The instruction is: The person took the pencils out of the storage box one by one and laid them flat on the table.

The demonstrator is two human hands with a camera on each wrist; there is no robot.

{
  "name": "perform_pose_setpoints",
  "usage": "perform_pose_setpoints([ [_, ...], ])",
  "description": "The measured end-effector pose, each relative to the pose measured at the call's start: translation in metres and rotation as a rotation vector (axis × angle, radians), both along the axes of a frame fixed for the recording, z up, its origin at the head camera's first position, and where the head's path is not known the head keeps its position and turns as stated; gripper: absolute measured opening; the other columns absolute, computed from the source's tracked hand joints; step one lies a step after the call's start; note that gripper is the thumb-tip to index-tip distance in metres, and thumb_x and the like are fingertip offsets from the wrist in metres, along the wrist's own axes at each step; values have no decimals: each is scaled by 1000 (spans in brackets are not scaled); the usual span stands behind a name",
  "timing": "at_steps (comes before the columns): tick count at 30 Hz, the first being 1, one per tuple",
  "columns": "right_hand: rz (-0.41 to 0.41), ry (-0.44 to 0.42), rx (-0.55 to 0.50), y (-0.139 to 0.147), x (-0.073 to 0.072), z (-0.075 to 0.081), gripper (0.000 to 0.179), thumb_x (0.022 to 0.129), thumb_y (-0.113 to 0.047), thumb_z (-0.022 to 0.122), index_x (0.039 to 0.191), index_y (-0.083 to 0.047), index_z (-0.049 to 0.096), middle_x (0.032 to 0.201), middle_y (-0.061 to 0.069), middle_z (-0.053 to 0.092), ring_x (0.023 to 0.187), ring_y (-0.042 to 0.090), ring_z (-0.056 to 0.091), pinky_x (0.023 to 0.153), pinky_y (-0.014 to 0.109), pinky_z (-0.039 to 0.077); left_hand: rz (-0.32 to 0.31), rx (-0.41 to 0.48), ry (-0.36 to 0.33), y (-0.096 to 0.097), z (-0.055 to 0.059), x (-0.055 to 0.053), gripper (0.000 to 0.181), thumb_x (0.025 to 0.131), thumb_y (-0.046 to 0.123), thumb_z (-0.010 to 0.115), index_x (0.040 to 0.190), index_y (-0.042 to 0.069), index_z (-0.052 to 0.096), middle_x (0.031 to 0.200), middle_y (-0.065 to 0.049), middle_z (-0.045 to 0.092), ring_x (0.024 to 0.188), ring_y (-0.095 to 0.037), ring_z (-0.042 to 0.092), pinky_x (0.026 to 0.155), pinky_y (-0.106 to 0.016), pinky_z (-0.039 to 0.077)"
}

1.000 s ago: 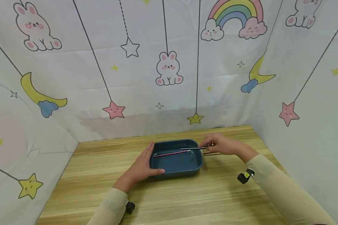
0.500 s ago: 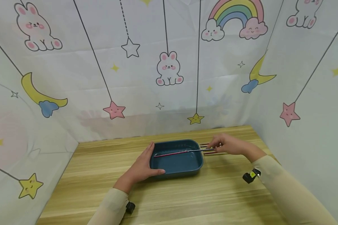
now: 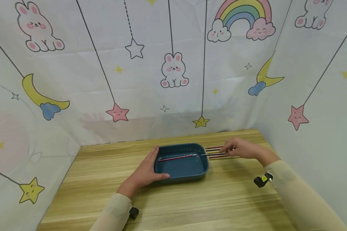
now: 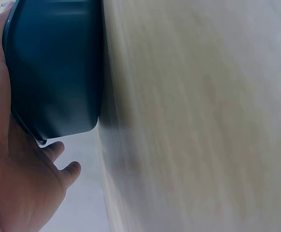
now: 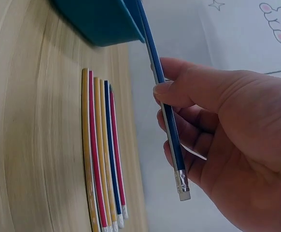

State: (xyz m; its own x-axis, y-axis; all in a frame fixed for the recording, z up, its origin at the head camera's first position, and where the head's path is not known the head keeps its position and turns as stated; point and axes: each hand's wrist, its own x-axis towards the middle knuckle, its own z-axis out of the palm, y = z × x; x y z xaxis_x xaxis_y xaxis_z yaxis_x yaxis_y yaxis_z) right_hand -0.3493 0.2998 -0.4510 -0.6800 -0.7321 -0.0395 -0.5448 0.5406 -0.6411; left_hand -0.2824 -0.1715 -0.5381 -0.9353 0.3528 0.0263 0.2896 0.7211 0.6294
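Note:
A dark blue rectangular tray [image 3: 182, 168] stands on the wooden table. My left hand [image 3: 143, 170] rests against its left end, fingers straight along the side and thumb lying on the front rim. Inside the tray lies one red-and-white pencil [image 3: 176, 157]. Off the tray's right end, my right hand [image 3: 244, 149] pinches a blue-and-white pencil [image 5: 151, 48] between thumb and fingers. Its white eraser end points towards my palm side, and its far end overlaps the tray's right rim in the head view. Under that hand several yellow, red and blue pencils [image 5: 102, 145] lie side by side on the table.
A white cloth [image 3: 144, 86] printed with rabbits, stars and a rainbow hangs behind the table [image 3: 173, 205] and along both sides. Each wrist wears a small black camera [image 3: 134, 212].
My right hand has moved right with the blue-and-white pencil, drawing it from above the tray to beyond its right rim. More of the pencil row shows. The left hand and tray stay put.

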Motion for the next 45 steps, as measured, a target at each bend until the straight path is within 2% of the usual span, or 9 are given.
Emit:
perform_pose_setpoints([
  [6, -12, 27, 16, 12, -4, -4, 31, 103, 6, 69, 127, -6, 84, 112, 4, 76, 88, 13, 62, 74, 30, 55, -4, 5, 1, 0, 1, 0, 135, 86, 67, 89, 180, 16, 6, 187, -3, 4, 171, -33, 10, 132, -65, 21],
  [17, -59, 9, 27, 32, -7, -7, 27, 104, 0, 73, 127, -7, 84, 115, 5, 76, 92, 15, 62, 75, 31, 54, -2, 2, 3, -1, -1, -2, 135, 86, 67, 89, 180, 14, 8, 187, -3, 4, 171, -34, 10, 132, -65, 22],
  [26, -56, 12, 34, 49, -13, -23, 28, 101, 2, 75, 127, -5, 84, 110, 3, 75, 93, 14, 66, 77, 30, 57, 0, -2, 3, -1, -2, -2, 135, 86, 67, 89, 180, 13, 7, 187, -2, 3, 171, -33, 10, 132, -65, 21],
  [34, -60, -1, 29, 52, -15, -32, 27, 101, 1, 76, 124, -7, 86, 108, 0, 75, 94, 13, 65, 78, 30, 56, -3, 1, 2, -2, -2, -2, 135, 86, 67, 88, 180, 16, 6, 187, 0, 2, 171, -33, 10, 132, -65, 21],
  [40, -51, 44, 9, 54, -15, -42, 27, 97, 9, 76, 119, -3, 86, 107, 5, 78, 96, 21, 69, 80, 29, 56, -5, 3, 6, -2, -2, -2, 135, 86, 69, 87, 180, 15, 6, 187, -1, 3, 171, -33, 10, 132, -65, 21],
  [45, -28, 91, -42, 54, -14, -54, 27, 93, 13, 76, 114, 0, 87, 104, 7, 80, 94, 20, 70, 79, 29, 57, -12, 1, 8, -2, -3, -2, 136, 86, 70, 87, 180, 13, 7, 187, -4, 3, 171, -35, 10, 131, -66, 22],
])
